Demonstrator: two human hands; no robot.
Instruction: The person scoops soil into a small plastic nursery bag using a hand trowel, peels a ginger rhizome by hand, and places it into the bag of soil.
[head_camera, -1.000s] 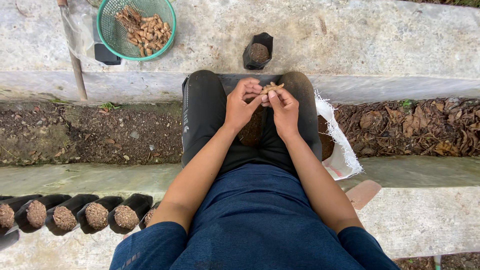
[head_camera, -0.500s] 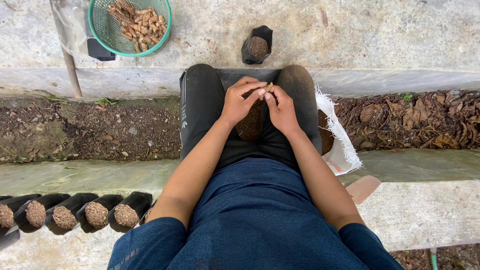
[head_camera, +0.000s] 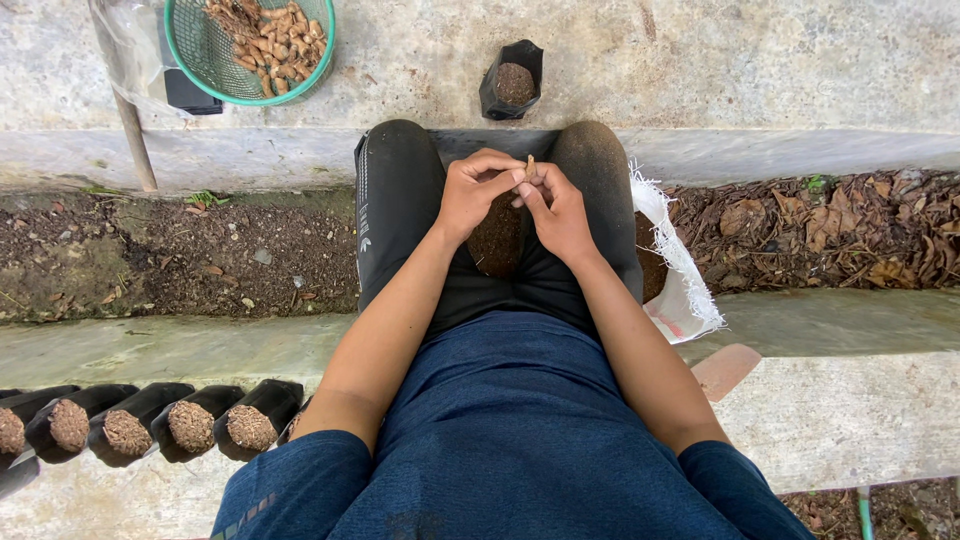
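I see the left hand (head_camera: 478, 192) and right hand (head_camera: 556, 205) pinched together on one small brown seed (head_camera: 530, 166), its long axis upright, above the knees. A soil-filled bag (head_camera: 497, 238) sits directly below, between the thighs, equally near both hands. Beyond stand a second filled black bag (head_camera: 513, 80) on the concrete ledge (head_camera: 700, 70) and a green basket (head_camera: 205, 60) at its left end.

Lit evenly by soft, diffuse daylight from overhead, bright without harshness. Casting only faint shadows: a dim patch under the green basket (head_camera: 250, 45), darker tones between the knees beneath the left hand (head_camera: 478, 190) and right hand (head_camera: 556, 205). Showing no glare on the pale concrete ledge (head_camera: 720, 60). Staying sharp across the centre, bending slightly and softening toward the corners. Showing no motion blur.
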